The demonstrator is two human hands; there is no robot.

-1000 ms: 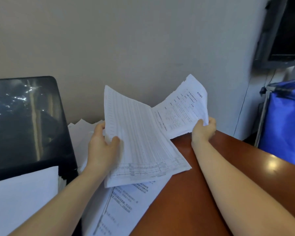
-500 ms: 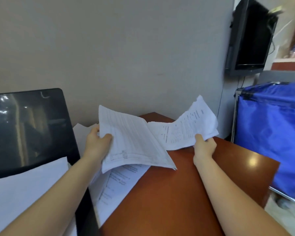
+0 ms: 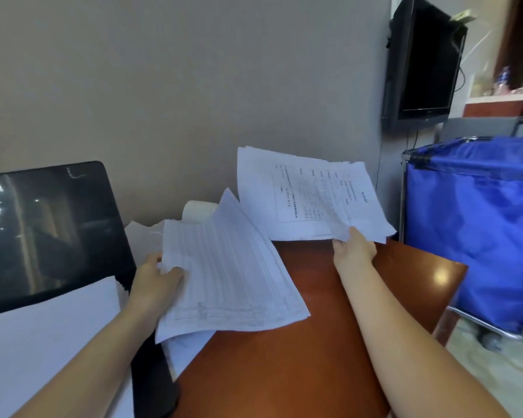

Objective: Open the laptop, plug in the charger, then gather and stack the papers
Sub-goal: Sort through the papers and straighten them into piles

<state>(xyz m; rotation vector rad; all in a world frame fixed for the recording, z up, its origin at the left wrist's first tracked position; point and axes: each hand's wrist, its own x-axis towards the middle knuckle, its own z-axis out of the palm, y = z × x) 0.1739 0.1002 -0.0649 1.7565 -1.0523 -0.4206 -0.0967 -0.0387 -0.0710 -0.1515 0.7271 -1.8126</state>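
Observation:
My left hand grips a sheaf of lined papers by its left edge, held tilted above the reddish-brown table. My right hand pinches a second bundle of printed papers at its lower edge, lifted off the table and spread up toward the wall. The open laptop stands at the left with a dark screen. White sheets cover its keyboard area, and more paper lies under the left sheaf. No charger is visible.
A white paper roll stands by the wall behind the papers. A blue fabric cart on a metal frame stands just right of the table's edge. A black monitor hangs on the wall above it.
My right hand has raised its bundle higher and flattened it toward the wall. The left sheaf has tilted lower and the two bundles have come apart. The view swung right.

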